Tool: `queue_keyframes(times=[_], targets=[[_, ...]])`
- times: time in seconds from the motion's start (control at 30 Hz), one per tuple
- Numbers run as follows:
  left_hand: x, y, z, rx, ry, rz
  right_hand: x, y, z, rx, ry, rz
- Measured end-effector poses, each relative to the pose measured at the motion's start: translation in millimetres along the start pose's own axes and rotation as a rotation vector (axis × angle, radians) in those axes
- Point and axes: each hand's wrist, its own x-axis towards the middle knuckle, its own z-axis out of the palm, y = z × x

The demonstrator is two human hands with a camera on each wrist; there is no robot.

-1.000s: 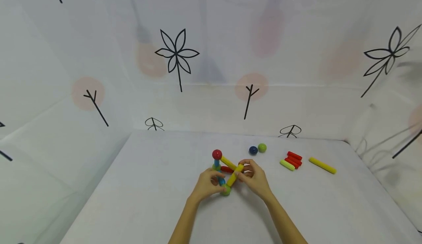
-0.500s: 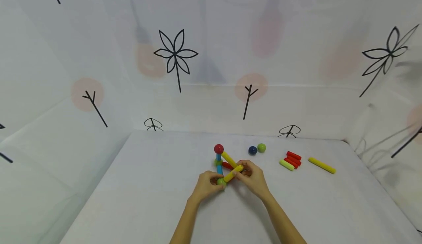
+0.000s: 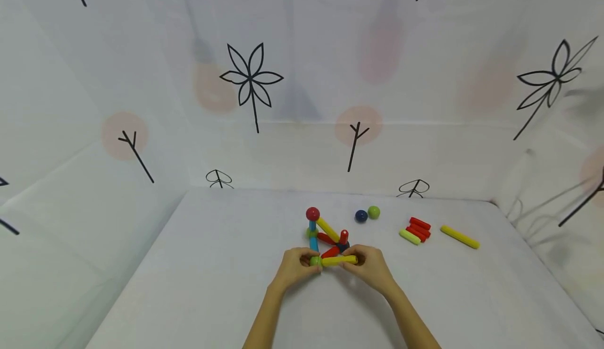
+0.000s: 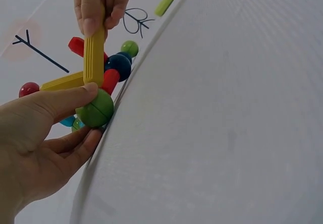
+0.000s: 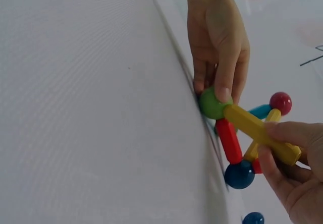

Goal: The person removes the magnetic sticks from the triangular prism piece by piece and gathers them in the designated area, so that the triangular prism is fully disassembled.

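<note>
My left hand [image 3: 293, 268] pinches the near green ball [image 4: 96, 109] of a frame built from balls and sticks. A yellow stick [image 3: 337, 260] runs right from that ball, with its other end pinched by my right hand [image 3: 373, 270]. Behind, blue sticks [image 3: 313, 243] join the near ball to a farther green ball [image 3: 310, 232] and a raised red ball [image 3: 313, 214]. Red sticks [image 3: 330, 253] meet at a dark blue ball [image 5: 239, 175]. A second yellow stick [image 3: 327, 230] slopes from the red ball towards it, and a short red stick [image 3: 344, 237] stands up there.
Behind the frame, a loose dark blue ball [image 3: 361, 216] and green ball [image 3: 374, 212] lie side by side. To the right are several red sticks [image 3: 418, 229], a light green stick [image 3: 410, 237] and a longer yellow stick [image 3: 460, 237] on the white table [image 3: 212, 265].
The yellow stick has swung from a diagonal to nearly level, with my right hand coming nearer and right. My left fingers have shifted onto the green ball. The upright red stick now shows.
</note>
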Motion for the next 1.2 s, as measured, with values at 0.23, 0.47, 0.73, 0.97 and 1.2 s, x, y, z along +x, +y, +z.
queue_keyframes(times=[0.23,0.47,0.73,0.97,1.2], targets=[[-0.7,-0.2,0.0,-0.004,0.005,-0.001,-5.3,5.4,0.1,-0.020,0.017,0.041],[-0.3,-0.6,0.7,-0.001,0.008,-0.001,-6.6,5.6,1.8,-0.003,0.065,0.045],[-0.6,-0.5,0.4,-0.007,0.012,0.005,-10.9,-4.3,8.7,-0.024,0.074,0.006],[0.7,-0.9,0.7,-0.012,0.012,0.004,-14.4,-10.6,10.1,-0.106,0.091,-0.107],[-0.5,-1.1,1.1,-0.014,0.012,-0.007,-15.9,3.2,-11.2,0.131,0.104,0.034]])
